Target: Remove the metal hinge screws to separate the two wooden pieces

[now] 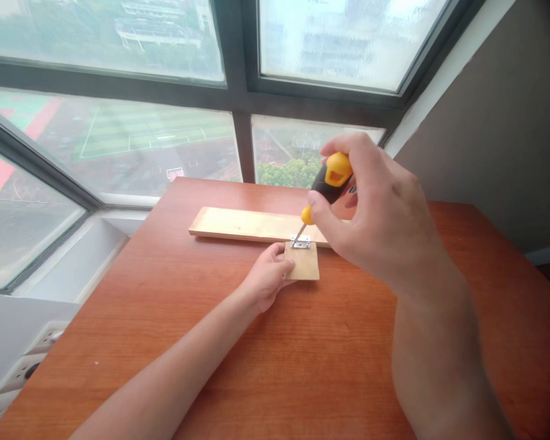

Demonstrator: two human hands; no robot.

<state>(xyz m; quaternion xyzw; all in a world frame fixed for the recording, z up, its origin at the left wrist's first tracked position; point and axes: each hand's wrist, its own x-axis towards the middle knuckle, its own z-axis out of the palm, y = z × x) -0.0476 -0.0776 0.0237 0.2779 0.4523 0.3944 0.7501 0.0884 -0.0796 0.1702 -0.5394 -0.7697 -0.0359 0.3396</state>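
My right hand (376, 208) is closed around the yellow and black handle of a screwdriver (332, 177). Its shaft slants down to the left, and the tip meets the left part of a small silver metal hinge (301, 242). The hinge lies across the joint between a long pale wooden board (242, 223) and a small square wooden piece (305, 264). My left hand (271, 275) grips the left edge of the square piece, thumb on top and fingers partly hidden beneath it. Behind my right hand, the board's right end is hidden.
The reddish-brown wooden table (275, 366) has its far edge close to dark-framed windows (238, 91). A grey wall (499, 134) stands to the right. Power sockets (18, 373) sit low beyond the table's left edge.
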